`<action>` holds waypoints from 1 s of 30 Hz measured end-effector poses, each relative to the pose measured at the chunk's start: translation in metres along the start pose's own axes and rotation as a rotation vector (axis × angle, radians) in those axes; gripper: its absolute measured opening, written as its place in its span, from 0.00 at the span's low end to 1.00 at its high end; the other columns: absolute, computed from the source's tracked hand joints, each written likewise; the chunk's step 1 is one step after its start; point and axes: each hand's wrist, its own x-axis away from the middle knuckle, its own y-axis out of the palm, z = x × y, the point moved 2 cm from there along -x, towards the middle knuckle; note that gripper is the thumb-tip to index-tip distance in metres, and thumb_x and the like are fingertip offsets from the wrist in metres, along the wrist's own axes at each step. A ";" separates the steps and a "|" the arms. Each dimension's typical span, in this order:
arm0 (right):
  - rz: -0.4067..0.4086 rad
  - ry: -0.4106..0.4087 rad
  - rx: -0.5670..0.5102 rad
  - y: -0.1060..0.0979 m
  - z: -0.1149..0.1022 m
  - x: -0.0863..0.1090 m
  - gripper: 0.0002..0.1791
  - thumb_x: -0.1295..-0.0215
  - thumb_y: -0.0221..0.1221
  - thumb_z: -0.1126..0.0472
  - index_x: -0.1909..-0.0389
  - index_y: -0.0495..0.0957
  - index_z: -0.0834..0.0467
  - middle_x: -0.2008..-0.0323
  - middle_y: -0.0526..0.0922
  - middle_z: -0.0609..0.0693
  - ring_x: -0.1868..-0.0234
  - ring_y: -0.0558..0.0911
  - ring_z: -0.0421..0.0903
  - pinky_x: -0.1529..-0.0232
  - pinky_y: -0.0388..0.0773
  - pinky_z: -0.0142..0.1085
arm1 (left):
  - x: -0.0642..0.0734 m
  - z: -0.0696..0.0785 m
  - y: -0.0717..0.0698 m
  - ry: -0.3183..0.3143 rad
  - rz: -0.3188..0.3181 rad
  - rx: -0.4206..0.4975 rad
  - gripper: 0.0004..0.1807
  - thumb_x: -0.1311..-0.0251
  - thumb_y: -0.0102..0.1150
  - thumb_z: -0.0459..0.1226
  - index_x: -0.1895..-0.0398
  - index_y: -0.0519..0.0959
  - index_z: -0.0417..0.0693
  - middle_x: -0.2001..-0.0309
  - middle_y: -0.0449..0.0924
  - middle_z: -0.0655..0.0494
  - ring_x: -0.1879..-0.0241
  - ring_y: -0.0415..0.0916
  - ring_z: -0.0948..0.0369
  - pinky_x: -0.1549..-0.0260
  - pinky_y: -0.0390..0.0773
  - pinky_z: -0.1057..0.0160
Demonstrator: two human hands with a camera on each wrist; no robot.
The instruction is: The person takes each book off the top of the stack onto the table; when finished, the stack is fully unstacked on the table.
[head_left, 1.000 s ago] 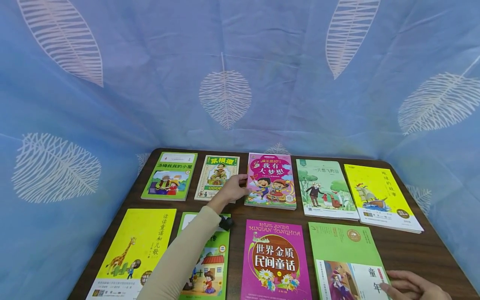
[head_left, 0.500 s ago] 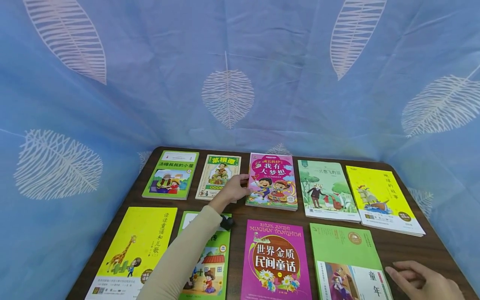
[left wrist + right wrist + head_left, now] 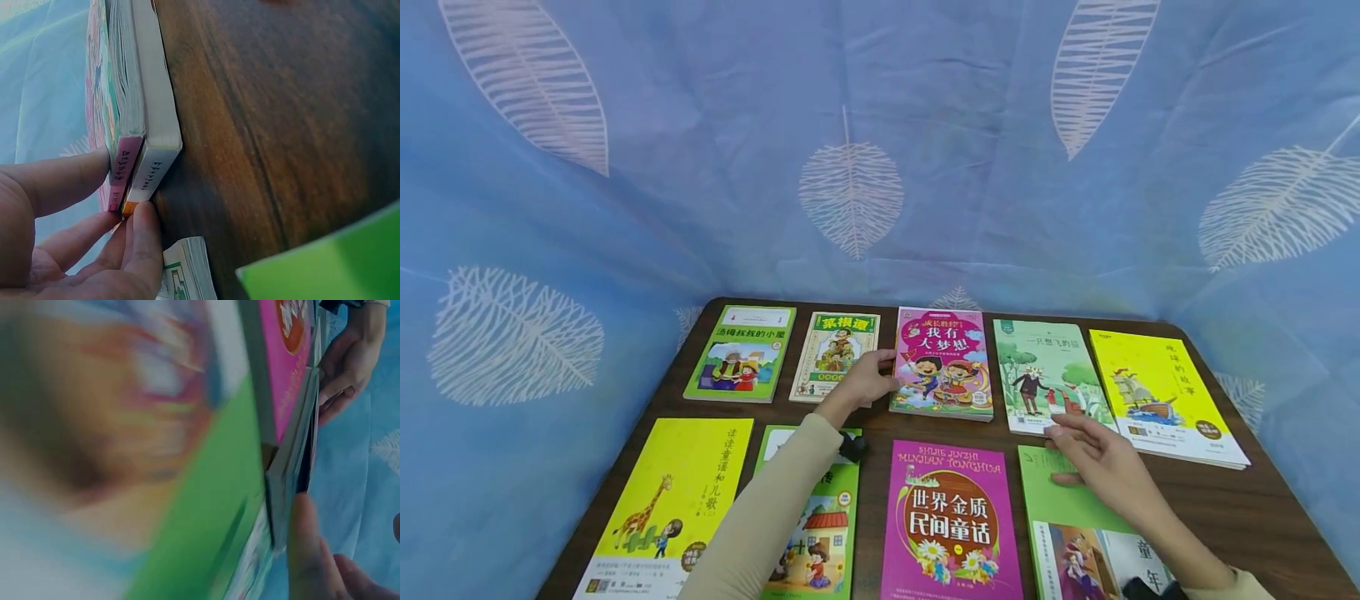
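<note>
My left hand (image 3: 865, 379) rests at the left edge of a pink children's book (image 3: 943, 358) in the back row, fingers touching its side. In the left wrist view, a second book with a white and orange spine (image 3: 150, 172) lies beneath the pink one; the thumb (image 3: 69, 181) and fingertips meet the spines. My right hand (image 3: 1097, 462) hovers over a green book (image 3: 1060, 475), fingers extended towards the near edge of the pale green book (image 3: 1052, 367). Whether its fingertips touch that book cannot be told. Blur covers much of the right wrist view.
A cream book (image 3: 835, 354), a green book (image 3: 741, 354) and a yellow ship book (image 3: 1161, 392) share the back row. In front lie a yellow giraffe book (image 3: 662, 500), another green book (image 3: 820, 533) partly behind my left forearm, and a magenta book (image 3: 955, 517). A blue leaf-patterned cloth (image 3: 955, 192) encloses the table.
My right hand has moved from the right side of the front green book up and left, over it towards the pale green book. My left hand stays at the pink book.
</note>
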 end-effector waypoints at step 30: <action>0.026 0.074 0.530 0.068 -0.022 -0.167 0.40 0.25 0.56 0.34 0.42 0.77 0.71 0.53 0.83 0.70 0.55 0.84 0.62 0.55 0.84 0.52 | 0.000 -0.001 0.001 0.006 -0.002 0.004 0.34 0.27 0.62 0.34 0.20 0.65 0.43 0.25 0.71 0.40 0.26 0.69 0.44 0.31 0.77 0.46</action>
